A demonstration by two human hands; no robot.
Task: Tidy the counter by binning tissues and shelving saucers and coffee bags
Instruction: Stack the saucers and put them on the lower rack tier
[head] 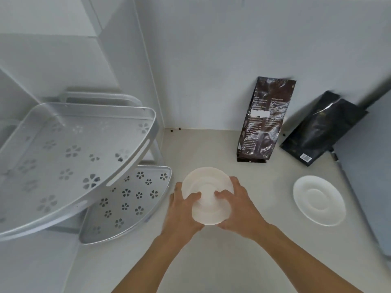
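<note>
Both hands, left hand and right hand, clamp fingers on stacked saucers; I'd keep them level, sliding onto the lower shelf.

Brown coffee bag: small print, blurred, unreadable.

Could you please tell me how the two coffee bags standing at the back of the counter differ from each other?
The glossy brown coffee bag stands nearly upright against the back wall, while the matte black coffee bag leans steeply to the right near the corner. The brown bag is covered in pale printed text with a white patch; the black bag looks mostly plain, with a small label near its bottom. Both are dark, rest on the counter, and neither is touched by a hand.
</note>
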